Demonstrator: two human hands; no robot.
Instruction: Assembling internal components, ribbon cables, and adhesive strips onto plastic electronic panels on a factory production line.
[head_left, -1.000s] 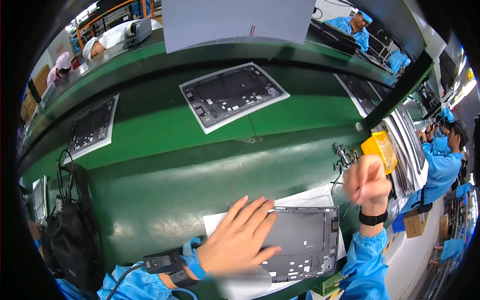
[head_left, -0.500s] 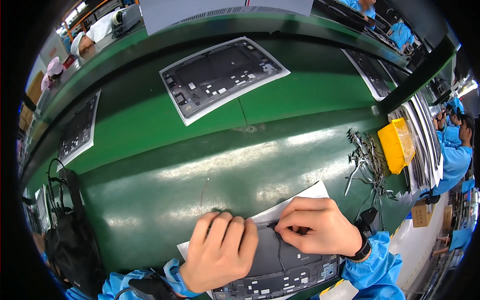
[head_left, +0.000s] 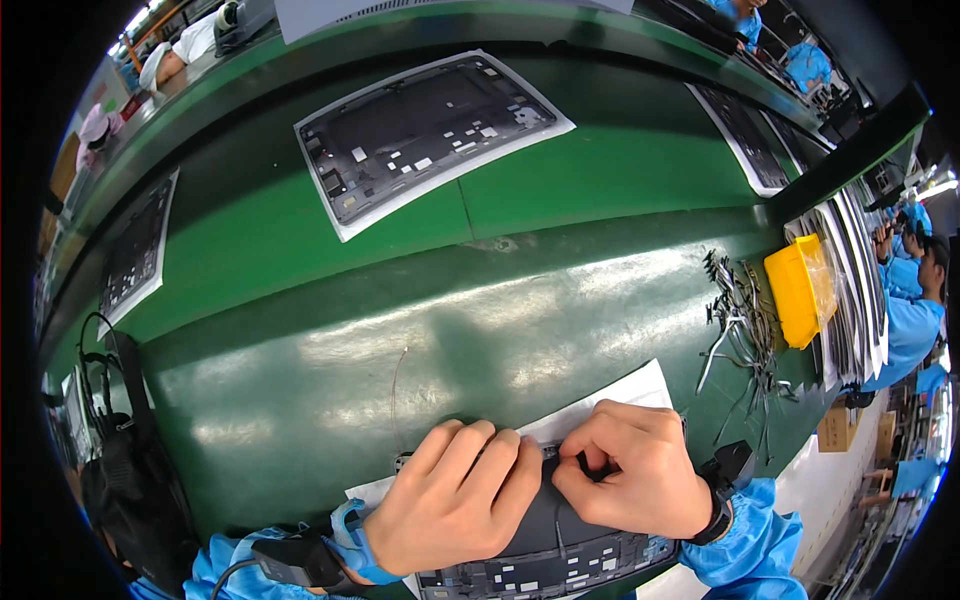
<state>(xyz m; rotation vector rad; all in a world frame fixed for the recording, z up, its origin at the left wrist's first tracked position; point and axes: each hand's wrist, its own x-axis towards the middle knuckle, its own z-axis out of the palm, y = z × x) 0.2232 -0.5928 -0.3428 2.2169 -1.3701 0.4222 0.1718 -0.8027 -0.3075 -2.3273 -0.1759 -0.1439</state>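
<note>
A dark electronics casing panel [head_left: 520, 535] with small white labels lies on a white sheet [head_left: 640, 385] in front of me. My left hand [head_left: 450, 490] rests over its left part, fingers curled at the far edge and their tips hidden. From beyond those fingers a thin brown wire [head_left: 394, 395] with a light tip stretches over the table. My right hand [head_left: 635, 470] pinches thumb and forefinger at the panel's far edge. A thin black cable [head_left: 559, 520] runs from under that pinch toward the near side; its upper end is covered by the fingers.
A tangled pile of dark and silvery cables [head_left: 745, 330] lies at right, beside a yellow bin [head_left: 800, 290] and stacked sheets [head_left: 850, 290]. Another casing panel [head_left: 430, 130] lies on the raised green shelf. A black bag [head_left: 130, 490] stands at left. Co-workers in blue [head_left: 905, 330] are at right.
My right hand has shifted slightly down, its pinch staying at the far edge. My left hand has moved a little right, closer to it. The whole view has tilted slightly.
</note>
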